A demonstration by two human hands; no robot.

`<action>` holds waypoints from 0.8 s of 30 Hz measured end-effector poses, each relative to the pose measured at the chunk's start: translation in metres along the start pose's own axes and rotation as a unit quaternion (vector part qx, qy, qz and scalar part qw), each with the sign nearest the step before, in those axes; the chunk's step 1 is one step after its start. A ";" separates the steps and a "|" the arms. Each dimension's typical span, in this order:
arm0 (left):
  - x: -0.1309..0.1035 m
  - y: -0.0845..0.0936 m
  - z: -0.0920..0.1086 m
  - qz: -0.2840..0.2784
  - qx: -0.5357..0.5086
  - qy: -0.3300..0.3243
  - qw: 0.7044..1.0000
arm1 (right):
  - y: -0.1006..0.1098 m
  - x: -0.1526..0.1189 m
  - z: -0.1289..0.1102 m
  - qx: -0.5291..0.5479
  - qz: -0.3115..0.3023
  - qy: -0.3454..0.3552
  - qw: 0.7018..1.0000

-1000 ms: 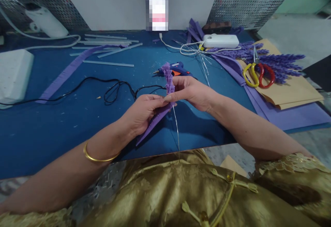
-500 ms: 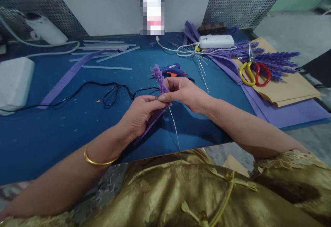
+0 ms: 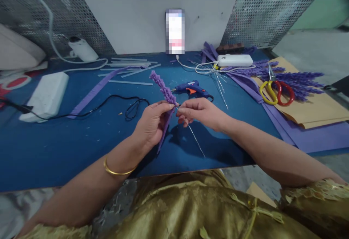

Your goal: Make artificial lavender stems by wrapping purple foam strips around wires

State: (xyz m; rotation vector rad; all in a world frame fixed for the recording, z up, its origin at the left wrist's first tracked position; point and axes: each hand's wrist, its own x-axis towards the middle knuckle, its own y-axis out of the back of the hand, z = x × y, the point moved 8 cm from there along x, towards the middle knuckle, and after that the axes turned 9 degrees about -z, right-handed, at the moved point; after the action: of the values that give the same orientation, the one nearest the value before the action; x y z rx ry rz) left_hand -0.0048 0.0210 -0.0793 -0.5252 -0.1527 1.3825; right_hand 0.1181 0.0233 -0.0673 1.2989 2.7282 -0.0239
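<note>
Between my hands is a purple lavender-like flower spike (image 3: 163,88) on a thin silvery wire stem (image 3: 195,136). My left hand (image 3: 152,124) pinches the base of the spike together with a purple strip (image 3: 165,133), whose loose end hangs down below the fingers. My right hand (image 3: 199,112) is closed on the wire just under the flower, fingertips beside the left thumb. The wire's free end slants down to the right over the blue table (image 3: 103,159). Just beyond the hands lies a blue glue gun (image 3: 190,87).
Scissors (image 3: 276,92) with yellow and red handles lie on brown paper (image 3: 321,112) at right, near finished purple flowers (image 3: 302,81) and purple sheets. Glue sticks (image 3: 131,82) and a purple strip (image 3: 92,93) lie left. A phone (image 3: 175,32) stands behind; a black cord crosses the left side.
My right hand has slid from the flower down onto the wire. The spike now leans further left and shows more of its length. The camera view has tilted up and turned left.
</note>
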 end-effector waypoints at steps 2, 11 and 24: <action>0.002 0.002 0.000 0.002 -0.010 -0.014 1.000 | -0.005 -0.001 0.001 0.000 -0.010 0.007 1.000; 0.001 -0.005 0.000 -0.051 -0.010 0.001 0.999 | -0.001 -0.003 -0.006 -0.004 0.031 0.025 0.999; 0.004 -0.004 -0.001 -0.041 -0.012 0.004 0.999 | -0.004 0.000 -0.004 -0.023 0.015 0.030 0.999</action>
State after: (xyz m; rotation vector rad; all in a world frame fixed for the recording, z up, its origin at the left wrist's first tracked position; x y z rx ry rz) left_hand -0.0002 0.0238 -0.0791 -0.5399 -0.1823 1.3004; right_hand 0.1148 0.0214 -0.0632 1.3502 2.7400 0.0811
